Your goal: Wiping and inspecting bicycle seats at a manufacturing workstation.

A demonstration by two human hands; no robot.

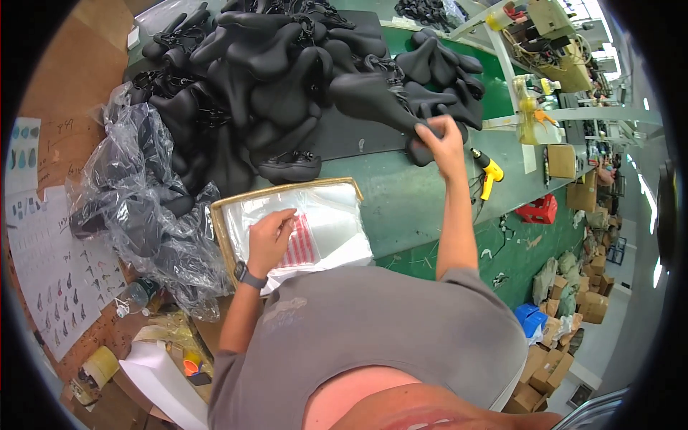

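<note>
Hands on saddle (pixel 387 107) and bag stack (pixel 322 222)

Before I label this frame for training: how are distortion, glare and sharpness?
Head view: strong fisheye with a black rim, so the green table edge bends. Glare sits on the clear plastic bags under the left hand and whitens the windows at upper right. The right hand gripping a black saddle is reasonably sharp; the cardboard boxes at far right look soft.

bench: green worktop (pixel 408 197) | on it: black saddles (pixel 287 79), clear bags (pixel 315 222), probably a yellow heat gun (pixel 491 173)
</note>
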